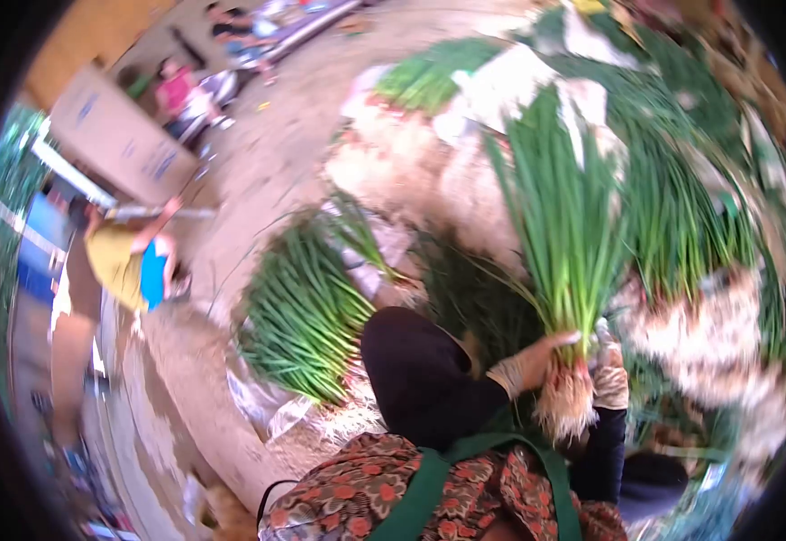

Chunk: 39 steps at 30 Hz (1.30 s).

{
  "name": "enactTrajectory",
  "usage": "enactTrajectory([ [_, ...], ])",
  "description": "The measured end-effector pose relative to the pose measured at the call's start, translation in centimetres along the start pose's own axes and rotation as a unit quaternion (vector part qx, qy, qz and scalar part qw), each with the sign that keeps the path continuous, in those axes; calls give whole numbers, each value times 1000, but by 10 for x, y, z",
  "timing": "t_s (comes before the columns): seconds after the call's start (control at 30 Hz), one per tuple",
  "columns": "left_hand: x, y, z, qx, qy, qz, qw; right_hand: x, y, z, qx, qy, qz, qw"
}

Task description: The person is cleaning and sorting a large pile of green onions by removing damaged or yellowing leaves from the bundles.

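Observation:
A large bunch of green onions (pixel 560 234) stands upright before me, leaves up and pale roots hanging down. My left hand (pixel 530 361) is closed round its base from the left, the thumb lying across the stems just above the roots. From the other side my right hand (pixel 609 365) grips the same base; its fingers are partly hidden by the stems. Something small and whitish shows at the top of that hand, too blurred to name. Beside my left knee lies a pile of green onions (pixel 307 311) on plastic sheeting (pixel 262 406), with a smaller bunch (pixel 361 239) behind it.
More green onions (pixel 681 207) are heaped at the right, roots toward me. Another heap (pixel 434 72) lies farther back beside white sacking (pixel 510 86). A person in a yellow top (pixel 118 261) is at the left; other people sit farther back near a large cardboard box (pixel 118 135).

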<state>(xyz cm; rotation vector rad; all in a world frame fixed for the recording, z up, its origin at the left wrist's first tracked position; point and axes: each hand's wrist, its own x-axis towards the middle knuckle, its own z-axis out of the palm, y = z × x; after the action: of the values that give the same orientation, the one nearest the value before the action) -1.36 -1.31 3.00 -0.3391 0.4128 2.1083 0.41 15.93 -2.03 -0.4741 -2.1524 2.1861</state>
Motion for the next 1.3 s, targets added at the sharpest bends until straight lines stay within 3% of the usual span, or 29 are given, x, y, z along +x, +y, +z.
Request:
enactTrajectory([
  [0.03,20,-4,-38,29,-59,-25,998,5,-19,15,17,11,7,1000],
  [0.07,8,-7,-31,59,-87,4,994,1,-33,22,59,3,29,998],
  [0.13,0,-8,-9,-53,1,17,998,-3,-52,32,164,-32,100,981],
  [0.23,10,-11,-37,60,-87,34,994,-4,-31,31,53,-9,-62,997],
  [0.3,7,-13,-23,14,-87,29,996,17,26,-7,-198,-25,-230,953],
  [0.43,-3,-10,-16,-50,-150,0,987,36,55,-28,-133,64,-205,967],
  [0.47,-1,-12,-16,-27,-128,20,991,60,53,-42,182,-138,-174,958],
  [0.5,4,-15,-18,-3,-103,43,994,85,51,-58,455,-291,-36,841],
  [0.53,4,-15,-21,20,-77,66,995,28,-38,-8,236,16,69,969],
  [0.57,2,-14,-25,72,-67,74,992,51,-10,-25,167,-13,109,980],
  [0.63,1,-16,-28,178,-49,77,980,79,24,-36,-91,-56,94,990],
  [0.67,-9,-14,-17,212,-49,88,972,95,64,-47,-167,-114,-113,973],
  [0.73,-17,-14,-7,244,-52,98,963,90,72,-46,-129,-133,-144,972],
  [0.8,-14,-16,-14,243,-60,95,964,82,72,-47,-294,-102,-231,922],
  [0.87,-16,-15,-13,201,-41,75,976,63,31,-48,-351,-105,-118,923],
  [0.9,-16,-14,-12,179,-32,67,981,44,13,-37,-326,-85,-74,938],
  [1.0,-13,-14,-16,165,-71,53,982,15,3,-29,-380,-97,-220,893],
  [1.07,-14,-18,-6,97,-29,57,993,2,-2,-28,-215,-37,-104,970],
  [1.13,-10,-20,-7,93,-35,65,993,3,-7,-46,-65,1,58,996],
  [1.2,-1,-20,-9,158,-95,73,980,15,-1,-54,-66,16,58,996],
  [1.3,-13,-20,6,124,-125,120,977,55,45,-75,10,62,37,997],
])
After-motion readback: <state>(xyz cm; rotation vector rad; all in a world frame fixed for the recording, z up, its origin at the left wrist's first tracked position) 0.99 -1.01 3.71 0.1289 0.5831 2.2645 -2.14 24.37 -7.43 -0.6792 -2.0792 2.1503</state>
